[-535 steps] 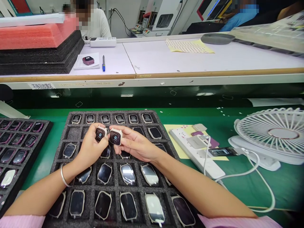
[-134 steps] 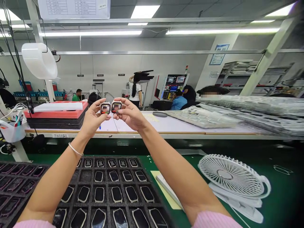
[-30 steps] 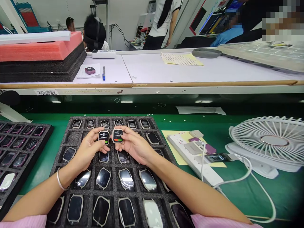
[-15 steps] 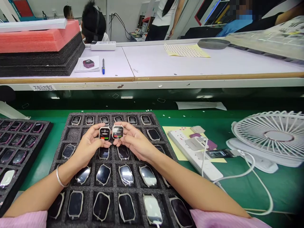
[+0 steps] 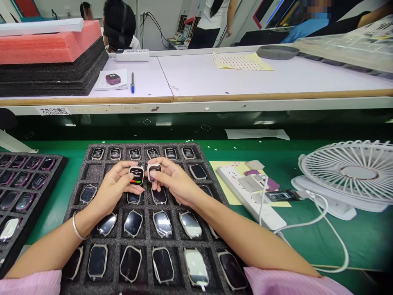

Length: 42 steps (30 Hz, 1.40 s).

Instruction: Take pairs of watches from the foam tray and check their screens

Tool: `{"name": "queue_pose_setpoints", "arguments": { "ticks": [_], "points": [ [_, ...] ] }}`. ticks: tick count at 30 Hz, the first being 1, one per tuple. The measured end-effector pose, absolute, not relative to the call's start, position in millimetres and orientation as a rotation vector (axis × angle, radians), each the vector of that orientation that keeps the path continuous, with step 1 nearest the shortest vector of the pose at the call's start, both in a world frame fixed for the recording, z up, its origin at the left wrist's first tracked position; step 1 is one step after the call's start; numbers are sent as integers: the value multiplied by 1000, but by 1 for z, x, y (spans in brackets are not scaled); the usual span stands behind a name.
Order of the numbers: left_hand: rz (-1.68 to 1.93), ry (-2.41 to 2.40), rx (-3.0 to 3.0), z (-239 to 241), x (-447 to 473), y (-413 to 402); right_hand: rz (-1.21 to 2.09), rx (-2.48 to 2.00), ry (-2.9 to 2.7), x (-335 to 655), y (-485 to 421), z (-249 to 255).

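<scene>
My left hand point(image 5: 120, 183) grips a smartwatch case point(image 5: 136, 175) by its edges, the thumb resting on its screen. That screen is lit, with small text and a red and green band low down. Beside it, my right hand point(image 5: 172, 180) holds a second smartwatch case point(image 5: 153, 169), its thumb across the lower part of the face. Both are strapless, with light frames, held side by side above a dark foam tray point(image 5: 117, 207). More watch cases lie in the tray's compartments, such as one dark-screened watch case point(image 5: 133, 223). My forearms hide some compartments.
A second foam tray point(image 5: 61, 164) with purple-framed watches lies left. To the right are a white power strip point(image 5: 270, 217), cables and a white fan point(image 5: 350, 174). A raised shelf point(image 5: 190, 82) behind carries stacked foam point(image 5: 46, 47) and a pen point(image 5: 132, 83). Several people are beyond.
Both thumbs have moved up onto the watch faces. The right watch has turned slightly and shifted a little away from the left one. The whole view has shifted slightly.
</scene>
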<state>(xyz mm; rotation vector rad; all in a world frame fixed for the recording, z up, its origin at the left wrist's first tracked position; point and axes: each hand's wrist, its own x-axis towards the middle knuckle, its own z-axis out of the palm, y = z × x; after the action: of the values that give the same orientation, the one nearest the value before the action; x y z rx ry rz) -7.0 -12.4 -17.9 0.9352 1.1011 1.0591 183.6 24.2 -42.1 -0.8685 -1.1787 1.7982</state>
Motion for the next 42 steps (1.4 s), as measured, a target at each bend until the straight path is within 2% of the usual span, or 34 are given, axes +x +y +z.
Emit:
{"name": "queue_pose_setpoints", "arguments": {
  "ticks": [9,16,18,21,24,30,36,39,42],
  "points": [
    [1026,1112,1092,-10,-11,-9,1949,-725,-1119,182,23,-40],
    [931,1246,1312,-5,-77,-5,1873,-721,-1520,164,27,-38],
    [879,1419,1508,-13,-107,-2,1732,-810,-1801,151,34,-38],
    [767,1646,1730,-29,-142,3,1139,-931,-2279,126,45,-35],
    [684,1667,1906,-44,-161,8,639,-1044,-2482,99,53,-33],
    [550,1665,2094,-46,-170,14,542,-1138,-2604,80,53,-36],
    [620,1683,2180,-16,-117,16,445,-1188,-2478,136,62,-3],
    [408,1644,2283,-8,-67,21,336,-1465,-2594,163,66,8],
    [97,1810,2389,-9,-24,27,139,-1700,-2727,173,60,3]
  ]
}}
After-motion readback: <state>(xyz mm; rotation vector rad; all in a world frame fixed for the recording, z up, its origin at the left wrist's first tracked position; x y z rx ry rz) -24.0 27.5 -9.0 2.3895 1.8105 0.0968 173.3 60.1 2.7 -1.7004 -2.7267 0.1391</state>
